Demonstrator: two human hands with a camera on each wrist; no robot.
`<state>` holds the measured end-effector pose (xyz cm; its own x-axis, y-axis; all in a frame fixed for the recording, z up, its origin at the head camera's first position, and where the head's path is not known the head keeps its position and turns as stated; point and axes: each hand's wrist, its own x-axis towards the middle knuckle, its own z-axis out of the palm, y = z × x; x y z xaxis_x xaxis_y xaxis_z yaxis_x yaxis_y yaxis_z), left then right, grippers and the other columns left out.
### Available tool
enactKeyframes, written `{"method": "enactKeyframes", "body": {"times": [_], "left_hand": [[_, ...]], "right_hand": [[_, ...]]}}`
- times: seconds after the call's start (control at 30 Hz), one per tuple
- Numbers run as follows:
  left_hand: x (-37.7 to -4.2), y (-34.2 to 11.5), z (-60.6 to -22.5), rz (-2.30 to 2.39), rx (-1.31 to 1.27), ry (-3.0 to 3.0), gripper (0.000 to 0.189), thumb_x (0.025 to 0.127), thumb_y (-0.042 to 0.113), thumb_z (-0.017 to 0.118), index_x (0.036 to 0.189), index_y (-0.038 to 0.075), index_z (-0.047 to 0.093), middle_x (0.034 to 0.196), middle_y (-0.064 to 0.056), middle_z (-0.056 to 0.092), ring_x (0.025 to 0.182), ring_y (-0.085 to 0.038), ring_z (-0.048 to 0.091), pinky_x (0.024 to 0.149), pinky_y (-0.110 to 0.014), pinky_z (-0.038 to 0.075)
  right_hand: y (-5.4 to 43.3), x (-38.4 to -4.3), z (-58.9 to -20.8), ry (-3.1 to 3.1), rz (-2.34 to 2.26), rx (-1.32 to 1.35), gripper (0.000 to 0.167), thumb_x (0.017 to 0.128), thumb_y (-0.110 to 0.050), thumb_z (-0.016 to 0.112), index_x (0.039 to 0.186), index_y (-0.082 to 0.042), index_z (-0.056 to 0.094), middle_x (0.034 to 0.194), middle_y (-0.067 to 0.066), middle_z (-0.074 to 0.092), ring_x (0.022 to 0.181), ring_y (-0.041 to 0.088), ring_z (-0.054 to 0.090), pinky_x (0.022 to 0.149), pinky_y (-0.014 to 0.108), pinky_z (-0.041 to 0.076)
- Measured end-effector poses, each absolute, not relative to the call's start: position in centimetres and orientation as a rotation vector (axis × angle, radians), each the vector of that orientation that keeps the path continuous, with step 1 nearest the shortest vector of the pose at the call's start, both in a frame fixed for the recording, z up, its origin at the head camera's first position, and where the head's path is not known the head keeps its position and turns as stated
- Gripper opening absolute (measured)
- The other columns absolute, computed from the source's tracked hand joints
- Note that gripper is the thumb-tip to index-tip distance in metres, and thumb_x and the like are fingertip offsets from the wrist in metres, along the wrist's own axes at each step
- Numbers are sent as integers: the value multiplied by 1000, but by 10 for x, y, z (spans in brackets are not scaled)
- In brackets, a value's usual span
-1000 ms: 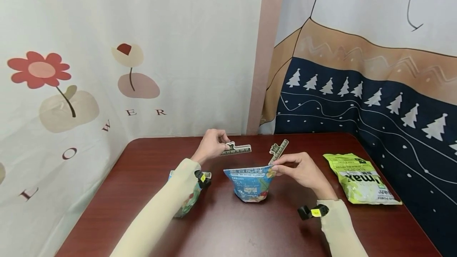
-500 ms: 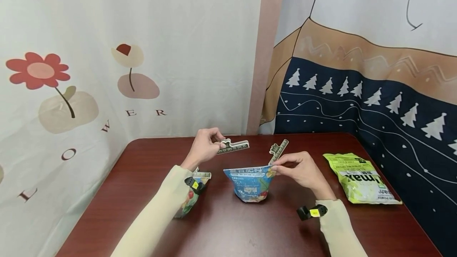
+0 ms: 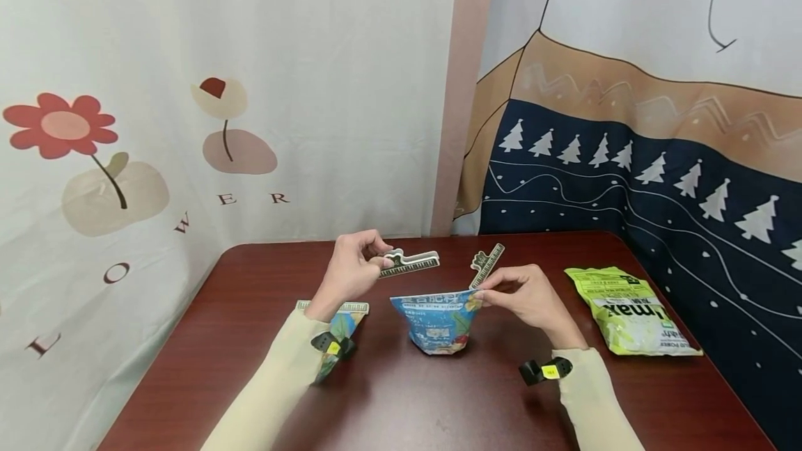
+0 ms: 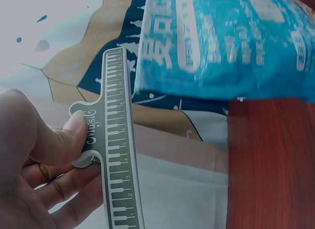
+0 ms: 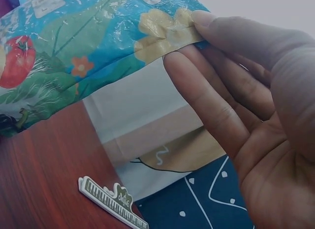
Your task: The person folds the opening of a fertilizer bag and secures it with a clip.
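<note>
My left hand (image 3: 352, 266) pinches the handle of a piano-keyboard clip (image 3: 410, 264) between thumb and fingers, behind and above a blue printed bag (image 3: 435, 322). In the left wrist view the clip (image 4: 118, 140) shows "Music" lettering and stands apart from the bag (image 4: 221, 47). The blue bag stands upright on the table. My right hand (image 3: 529, 301) pinches its top right corner; the right wrist view shows thumb and forefinger (image 5: 202, 98) on that corner, by a yellow flower print. A second keyboard clip (image 3: 487, 266) lies on the table behind the right hand.
Left of the blue bag stands another printed bag (image 3: 341, 329) with a keyboard clip (image 3: 354, 307) along its top, partly hidden by the left wrist. A yellow-green bag (image 3: 633, 312) lies at the right of the dark red table (image 3: 432, 409). Printed curtains hang behind.
My left hand has moved left and a little nearer with its clip, and the view has shifted slightly. The right hand keeps its pinch on the blue bag's corner.
</note>
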<state>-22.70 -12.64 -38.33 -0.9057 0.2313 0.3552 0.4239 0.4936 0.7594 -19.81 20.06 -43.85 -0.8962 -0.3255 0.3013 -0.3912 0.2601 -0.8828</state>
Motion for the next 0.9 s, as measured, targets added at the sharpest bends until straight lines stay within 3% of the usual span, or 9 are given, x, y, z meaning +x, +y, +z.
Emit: {"method": "enactKeyframes", "body": {"times": [0.13,0.33,0.67,0.9], "left_hand": [[-218,-123,-384,-1376,-595,-2507,25,87,-10,65,76,13,66,95,-4,78,69,-11,72,54,-26,49],[-201,-120,-383,-1367,-653,-2466,25,89,-7,69,77,14,65,97,-5,78,67,-18,73,49,-26,43],[-188,-111,-386,-1355,-692,-2353,25,84,-8,75,76,13,65,88,-6,79,66,-10,71,53,-26,53],[-184,-106,-391,-1343,-717,-2316,26,81,-10,77,75,12,65,86,-5,79,67,-10,71,53,-26,53]], "right_hand": [[201,-198,-439,-2452,1748,673,10,86,-17,84,95,-16,82,92,3,79,79,17,69,66,30,60],[201,-198,-439,-2447,1776,681,10,87,-17,83,96,-14,82,92,4,79,79,20,70,67,35,62],[201,-198,-439,-2446,1781,687,9,87,-16,83,96,-14,81,93,4,79,79,17,69,66,34,61],[201,-198,-439,-2441,1780,690,8,87,-16,83,95,-14,81,92,4,78,77,16,69,67,35,62]]}}
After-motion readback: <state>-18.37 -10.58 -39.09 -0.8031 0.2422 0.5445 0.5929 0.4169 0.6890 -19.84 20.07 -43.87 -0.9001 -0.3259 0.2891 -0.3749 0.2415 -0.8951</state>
